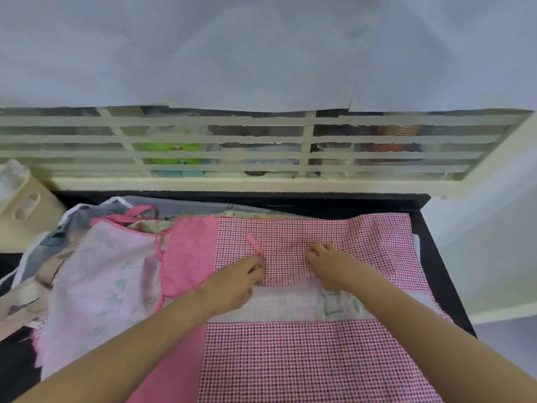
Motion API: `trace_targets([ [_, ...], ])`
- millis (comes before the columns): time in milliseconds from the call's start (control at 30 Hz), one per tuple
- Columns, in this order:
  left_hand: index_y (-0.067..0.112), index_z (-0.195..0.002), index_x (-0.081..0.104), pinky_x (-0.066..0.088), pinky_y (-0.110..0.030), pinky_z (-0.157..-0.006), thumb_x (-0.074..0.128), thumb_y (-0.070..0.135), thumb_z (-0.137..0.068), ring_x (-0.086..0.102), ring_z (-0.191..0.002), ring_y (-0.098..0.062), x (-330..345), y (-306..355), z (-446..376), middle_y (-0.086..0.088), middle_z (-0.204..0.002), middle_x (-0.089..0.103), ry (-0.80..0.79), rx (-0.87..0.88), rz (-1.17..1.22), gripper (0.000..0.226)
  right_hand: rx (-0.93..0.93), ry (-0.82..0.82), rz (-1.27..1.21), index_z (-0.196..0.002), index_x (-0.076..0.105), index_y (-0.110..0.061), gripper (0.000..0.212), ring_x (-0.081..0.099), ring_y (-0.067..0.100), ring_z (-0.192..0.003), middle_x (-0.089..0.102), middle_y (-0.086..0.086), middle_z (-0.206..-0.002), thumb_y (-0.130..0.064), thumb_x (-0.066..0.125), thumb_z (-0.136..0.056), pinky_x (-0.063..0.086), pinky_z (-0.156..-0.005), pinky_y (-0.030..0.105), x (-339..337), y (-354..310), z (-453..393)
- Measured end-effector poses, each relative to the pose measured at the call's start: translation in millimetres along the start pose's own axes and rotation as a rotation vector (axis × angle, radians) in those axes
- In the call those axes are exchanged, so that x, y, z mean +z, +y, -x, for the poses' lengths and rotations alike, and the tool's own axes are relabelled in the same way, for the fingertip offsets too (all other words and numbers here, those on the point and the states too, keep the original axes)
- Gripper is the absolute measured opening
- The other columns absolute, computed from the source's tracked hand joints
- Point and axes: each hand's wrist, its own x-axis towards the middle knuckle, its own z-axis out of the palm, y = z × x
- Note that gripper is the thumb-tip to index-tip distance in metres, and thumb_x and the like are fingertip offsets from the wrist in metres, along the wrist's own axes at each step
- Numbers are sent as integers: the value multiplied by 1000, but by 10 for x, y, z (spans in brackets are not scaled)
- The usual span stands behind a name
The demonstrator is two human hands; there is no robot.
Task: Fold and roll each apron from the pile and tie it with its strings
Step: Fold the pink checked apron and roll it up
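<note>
The pink checked apron (319,359) lay spread across the dark surface (444,274), its long axis running from the near edge toward the far edge, with a folded flap over its far half. Both hands rested on that flap's near hem, side by side. The left hand (235,282) pinched the cloth beside a loose pink string (255,243); the right hand (331,264) pressed down with fingers curled into the fabric, though whether it truly gripped could not be told. The hem lay just ahead of both hands, neither nearer, so a roll would likely run along the long axis. The pile (96,274) sat at the left edge.
</note>
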Motion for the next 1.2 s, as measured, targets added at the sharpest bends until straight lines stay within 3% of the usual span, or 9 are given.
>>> trace_targets([
  [133, 16, -116, 45, 42, -10, -68, 66, 10, -73, 59, -95, -13, -69, 73, 274, -7, -135, 43, 47, -9, 45, 48, 3, -71, -4, -142, 35, -15, 76, 38, 29, -131, 30, 8, -149, -50, 65, -82, 35, -108, 45, -311, -366, -4],
  [300, 13, -119, 47, 51, -42, -91, 64, 12, -75, 55, -114, -24, -5, -134, 743, -9, -129, 53, 245, -184, 1, 47, -280, 120, -24, -150, 15, -17, 73, 18, 26, -143, 11, 0, -157, -16, 57, -90, 24, -114, 41, -236, -1082, -127],
  [400, 12, -135, 39, 44, -48, -100, 59, 11, -79, 50, -124, -26, -21, -273, 973, -10, -139, 48, 87, -345, -64, 60, -174, 65, 52, -141, 31, -11, 51, 35, 30, -134, 33, 10, -144, -7, 47, -93, 9, -116, 49, -128, -1233, -132],
  [500, 20, -147, 25, 16, -41, -115, 49, 22, -91, 18, -142, -11, -31, -273, 1070, 6, -154, 22, -252, -471, -149, 60, -85, 6, 23, -114, 53, -10, 22, 54, 26, -110, 56, 7, -117, -6, 43, -95, 32, -106, 46, -105, -1230, -109],
  [600, 18, -145, 30, 15, -37, -114, 49, 23, -91, 19, -142, -12, -21, -269, 1061, 5, -153, 24, -263, -458, -131, 58, 10, 60, 68, -113, 56, -12, 22, 56, 23, -98, 58, 5, -106, -6, 45, -94, 44, -86, 35, -148, -1041, -17],
  [700, 9, -126, 55, 40, -50, -101, 46, 25, -78, 50, -121, -29, 4, -253, 1146, -9, -131, 53, 121, -376, -36, 52, 84, 122, 68, -125, 50, -16, 31, 58, 21, -97, 59, 2, -110, -11, 49, -95, 46, -75, 30, -146, -874, 91],
  [833, 1, -112, 55, 36, -30, -80, 60, 7, -80, 44, -94, -22, -33, -242, 1325, -10, -106, 48, 547, -786, 238, 33, 34, 283, -9, -125, 48, -13, 33, 56, 21, -104, 50, 4, -123, -7, 49, -92, 50, -81, 33, -170, -1153, 158],
  [1067, 14, -56, 52, 34, -23, -50, 62, 1, -83, 43, -44, -10, 38, -336, 1415, 0, -48, 51, 359, -1136, 887, 32, -328, 104, -85, -145, 31, -19, 57, 28, 27, -135, 23, 5, -151, -8, 46, -92, 32, -109, 43, -37, -1954, 109],
  [1200, 17, -49, 52, 34, -23, -52, 59, 9, -87, 44, -48, -8, 15, -396, 1517, 9, -42, 47, 357, -1158, 718, 39, -330, 85, -130, -146, 30, -19, 57, 27, 31, -135, 24, 8, -150, -5, 43, -92, 28, -110, 44, 37, -2168, 71],
])
